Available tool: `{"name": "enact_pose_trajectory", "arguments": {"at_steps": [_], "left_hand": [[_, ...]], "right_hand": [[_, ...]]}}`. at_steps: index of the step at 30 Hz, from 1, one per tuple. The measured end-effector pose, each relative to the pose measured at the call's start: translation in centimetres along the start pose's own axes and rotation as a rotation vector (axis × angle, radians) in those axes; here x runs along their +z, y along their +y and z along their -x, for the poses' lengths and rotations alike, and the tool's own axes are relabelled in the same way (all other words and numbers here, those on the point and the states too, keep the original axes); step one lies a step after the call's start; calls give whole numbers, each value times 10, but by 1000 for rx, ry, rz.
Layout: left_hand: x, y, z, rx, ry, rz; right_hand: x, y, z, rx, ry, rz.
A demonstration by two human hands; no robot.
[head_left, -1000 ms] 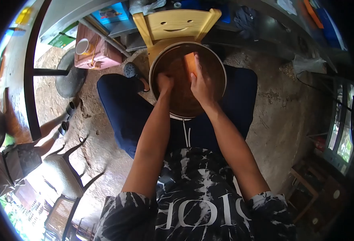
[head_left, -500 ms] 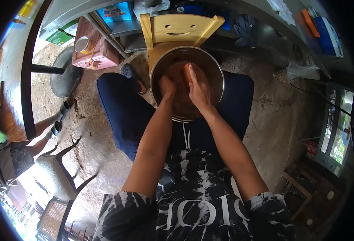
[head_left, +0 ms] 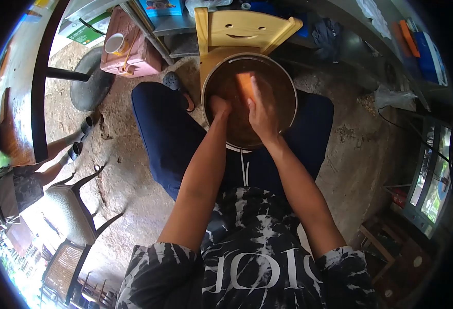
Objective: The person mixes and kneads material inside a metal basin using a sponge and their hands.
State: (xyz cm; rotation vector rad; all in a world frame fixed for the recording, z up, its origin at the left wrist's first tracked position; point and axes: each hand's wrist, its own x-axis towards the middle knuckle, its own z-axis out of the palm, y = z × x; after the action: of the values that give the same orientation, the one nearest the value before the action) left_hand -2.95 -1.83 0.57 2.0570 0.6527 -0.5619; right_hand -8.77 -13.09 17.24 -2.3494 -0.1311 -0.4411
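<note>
A deep round metal pot [head_left: 291, 123] with brown, murky contents stands between my knees at the front of a wooden chair. Inside it, my right hand [head_left: 264, 114] lies along an orange, block-like piece [head_left: 245, 84], its fingers on the right side and its thumb near the lower end. I cannot make out what kind of thing the piece is. My left hand [head_left: 220, 106] reaches down by the pot's left wall, apart from the orange piece. Its fingers are bent downward and mostly hidden, so whether they hold something does not show.
The yellow wooden chair [head_left: 247, 28] has a smiling-face backrest. A pink cooler box [head_left: 128, 54] with a white cup [head_left: 116, 44] on it stands to the left. Another person's legs [head_left: 56, 165] show at far left, near a padded chair [head_left: 69, 211]. A glass-fronted cabinet [head_left: 432, 177] is at right.
The whole view has shifted, so the pot appears slightly farther right and higher. More of the orange piece shows beside my right hand. Both hands stay inside the pot.
</note>
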Motion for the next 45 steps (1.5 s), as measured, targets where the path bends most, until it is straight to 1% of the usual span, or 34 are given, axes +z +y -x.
{"name": "enact_pose_trajectory", "arguments": {"at_steps": [1,2,3,4,6,7,10,12,14,16,17,18,19,20,22,23,24,25,26,27,28,29,30,31,32,34,36,37,38,40,41,43,44,45], "left_hand": [[1,5,-3,-25,0,89],[1,6,-1,-14,0,91],[1,5,2,101,51,110],[1,6,2,214,101,131],[-1,6,-8,186,38,54],[-2,-1,-8,149,-35,-38],[10,-9,-15,62,23,7],[12,-7,-10,99,41,109],[6,6,-9,132,60,218],[10,-8,-26,49,-93,-97],[49,-33,-52,39,-92,-101],[78,-66,-75,322,-210,-612],[62,-107,-135,617,-324,-1121],[56,-91,-131,630,-325,-1125],[25,-21,-106,-704,-232,189],[17,-10,-88,-691,-241,189],[10,-13,-63,-151,-244,-261],[16,-29,-55,392,-224,-691],[24,-45,-61,378,-234,-692],[48,-75,-95,167,-185,-328],[43,-59,-93,-32,-129,37],[65,-47,-62,-24,-136,36],[35,-18,-30,6,-142,-1],[0,15,-2,22,-144,-37],[6,11,3,1,-140,-31],[14,7,-1,36,-75,-31],[17,-1,1,131,-62,-12],[18,-1,0,229,-45,14],[21,-1,-9,231,-42,20],[34,-20,-39,263,-238,-315],[38,-29,-36,245,-241,-315],[23,2,-10,-93,-100,61],[16,9,0,-86,-106,59],[8,15,9,-97,-110,99]], "right_hand": [[4,9,5,-3,9,1],[11,21,15,103,-175,54],[9,18,11,209,-355,109],[5,16,6,202,-343,116],[0,10,0,13,-6,26],[0,11,2,15,-16,22],[5,16,11,42,31,-17],[10,19,17,70,-243,-29],[9,16,10,90,-260,-112],[6,-1,8,16,-36,-9],[7,-3,13,21,-44,-15],[9,-3,19,42,-83,-64],[10,-1,23,60,-116,-108],[11,2,26,62,-104,-102],[14,12,30,225,-411,-112],[17,15,29,299,-464,46],[16,18,25,294,-463,55],[15,19,23,190,-307,-36],[14,19,26,98,-152,-131],[10,22,24,107,-151,-130],[5,30,15,88,-157,53],[-1,36,9,71,-168,238],[-6,36,5,67,-173,243],[-10,33,2,89,-10,208],[-13,27,0,115,149,167],[-16,37,5,58,164,297],[-13,46,12,240,-219,225],[-15,42,9,459,-307,209],[-18,38,5,453,-307,213],[-15,36,3,118,103,271],[-12,36,7,123,87,266],[-6,43,6,57,75,187],[-10,43,4,60,82,193],[-14,41,-3,246,-103,230]]}}
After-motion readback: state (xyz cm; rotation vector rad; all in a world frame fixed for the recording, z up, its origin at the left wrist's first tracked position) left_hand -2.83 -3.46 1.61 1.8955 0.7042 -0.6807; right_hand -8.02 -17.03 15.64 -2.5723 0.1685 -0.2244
